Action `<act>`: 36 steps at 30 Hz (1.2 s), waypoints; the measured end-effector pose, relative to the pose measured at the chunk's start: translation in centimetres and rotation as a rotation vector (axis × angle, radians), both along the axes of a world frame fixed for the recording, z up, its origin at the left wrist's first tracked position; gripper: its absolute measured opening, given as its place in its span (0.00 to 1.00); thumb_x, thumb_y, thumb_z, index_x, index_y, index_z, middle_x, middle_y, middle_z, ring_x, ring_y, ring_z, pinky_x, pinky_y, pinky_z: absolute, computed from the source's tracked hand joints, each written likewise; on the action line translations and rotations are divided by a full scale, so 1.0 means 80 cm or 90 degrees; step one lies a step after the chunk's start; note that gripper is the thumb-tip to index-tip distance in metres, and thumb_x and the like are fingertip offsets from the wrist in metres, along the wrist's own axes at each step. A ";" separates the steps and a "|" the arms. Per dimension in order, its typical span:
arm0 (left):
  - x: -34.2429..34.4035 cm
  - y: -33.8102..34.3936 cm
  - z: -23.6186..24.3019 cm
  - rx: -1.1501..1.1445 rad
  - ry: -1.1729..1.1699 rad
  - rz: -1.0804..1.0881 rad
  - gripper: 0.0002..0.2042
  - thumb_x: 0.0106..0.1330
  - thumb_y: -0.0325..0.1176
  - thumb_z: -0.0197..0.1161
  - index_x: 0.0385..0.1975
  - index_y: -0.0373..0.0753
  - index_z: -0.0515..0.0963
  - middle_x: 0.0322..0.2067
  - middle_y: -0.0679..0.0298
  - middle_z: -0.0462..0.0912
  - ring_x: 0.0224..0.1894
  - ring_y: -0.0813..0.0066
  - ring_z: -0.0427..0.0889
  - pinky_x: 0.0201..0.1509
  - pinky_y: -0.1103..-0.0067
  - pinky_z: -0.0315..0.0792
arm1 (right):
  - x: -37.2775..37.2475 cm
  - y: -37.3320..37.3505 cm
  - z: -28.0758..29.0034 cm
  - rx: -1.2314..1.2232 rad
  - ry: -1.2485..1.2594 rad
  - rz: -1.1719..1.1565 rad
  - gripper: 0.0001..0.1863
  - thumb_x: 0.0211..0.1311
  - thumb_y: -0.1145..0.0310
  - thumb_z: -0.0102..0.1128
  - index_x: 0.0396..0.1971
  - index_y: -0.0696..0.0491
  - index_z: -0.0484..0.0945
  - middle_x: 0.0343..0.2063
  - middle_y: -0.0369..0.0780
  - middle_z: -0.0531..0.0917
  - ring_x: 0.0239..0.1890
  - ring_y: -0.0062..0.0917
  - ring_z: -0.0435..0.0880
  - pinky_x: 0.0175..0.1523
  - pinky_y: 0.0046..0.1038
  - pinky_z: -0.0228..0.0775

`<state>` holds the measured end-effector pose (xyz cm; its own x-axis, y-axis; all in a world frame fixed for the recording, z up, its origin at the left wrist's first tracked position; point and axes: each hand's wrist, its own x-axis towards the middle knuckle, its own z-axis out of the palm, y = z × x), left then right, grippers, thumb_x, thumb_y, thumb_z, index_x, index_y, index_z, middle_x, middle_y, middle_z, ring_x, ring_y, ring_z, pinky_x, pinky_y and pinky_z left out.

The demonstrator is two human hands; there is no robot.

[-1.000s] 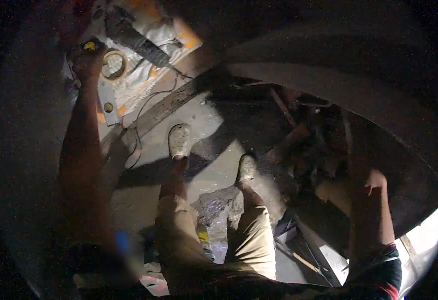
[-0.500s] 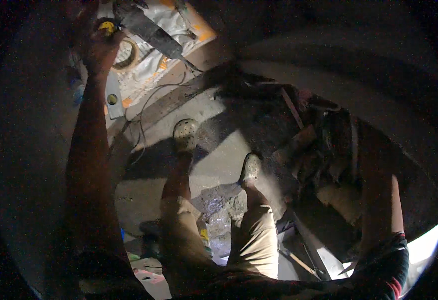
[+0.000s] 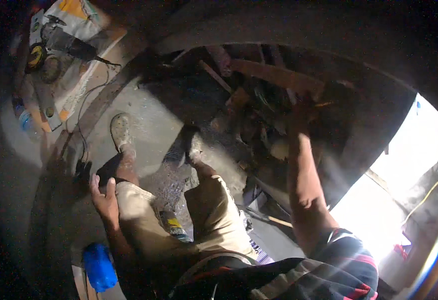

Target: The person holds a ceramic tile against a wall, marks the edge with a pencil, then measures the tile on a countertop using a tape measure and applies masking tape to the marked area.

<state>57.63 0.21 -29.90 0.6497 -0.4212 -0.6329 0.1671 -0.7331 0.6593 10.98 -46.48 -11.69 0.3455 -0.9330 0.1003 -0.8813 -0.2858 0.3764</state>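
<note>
My left hand (image 3: 107, 202) is raised beside my left knee, palm up with fingers apart and nothing in it. My right arm stretches away from me to a dark pile of scrap. There my right hand (image 3: 305, 111) lies in deep shadow at the lower edge of a long flat brown piece (image 3: 279, 75), perhaps a board. Its fingers are too dark to show whether they close on it. At the far left an angle grinder (image 3: 71, 45) rests on a white and orange sack (image 3: 81, 82), with a yellow and black tape measure (image 3: 36, 56) and a tape roll (image 3: 51, 69) next to it.
A grey level-like bar (image 3: 46, 102) lies on the sack. The grinder's cord (image 3: 84, 115) trails onto the floor. A blue rounded object (image 3: 99, 267) is near my left hip. A wooden-handled tool (image 3: 279, 221) lies right of my legs. Bright light enters at the right.
My left hand has come back from the tape measure, which stays on the sack. My right hand has reached forward into the scrap pile, and the view has swung right.
</note>
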 end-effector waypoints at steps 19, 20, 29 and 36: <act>-0.343 -0.209 0.298 -0.377 -0.066 -0.739 0.38 0.56 0.40 0.78 0.67 0.35 0.71 0.64 0.47 0.75 0.70 0.52 0.70 0.76 0.65 0.60 | -0.138 0.349 0.283 0.243 -1.009 -0.211 0.18 0.61 0.68 0.66 0.48 0.62 0.79 0.42 0.40 0.83 0.41 0.23 0.80 0.48 0.29 0.75; -0.367 -0.221 0.345 -0.334 0.159 -0.810 0.36 0.54 0.41 0.80 0.63 0.37 0.75 0.59 0.51 0.81 0.66 0.55 0.77 0.72 0.65 0.67 | -0.155 0.357 0.305 0.242 -0.983 -0.166 0.18 0.61 0.69 0.66 0.49 0.62 0.79 0.42 0.41 0.83 0.43 0.23 0.80 0.49 0.29 0.75; -0.545 -0.175 0.567 -0.519 0.249 -0.751 0.09 0.69 0.30 0.67 0.45 0.33 0.83 0.35 0.64 0.86 0.39 0.78 0.81 0.47 0.78 0.74 | -0.255 0.393 0.474 -0.017 -0.981 0.055 0.16 0.71 0.65 0.66 0.52 0.60 0.81 0.41 0.38 0.87 0.44 0.20 0.83 0.49 0.22 0.77; -0.580 -0.214 0.681 -0.544 0.405 -0.409 0.14 0.72 0.38 0.67 0.49 0.37 0.78 0.34 0.72 0.80 0.30 0.86 0.71 0.33 0.85 0.64 | -0.417 0.525 0.467 -0.055 -1.015 -0.291 0.17 0.74 0.62 0.62 0.49 0.62 0.82 0.40 0.39 0.87 0.44 0.20 0.84 0.51 0.22 0.77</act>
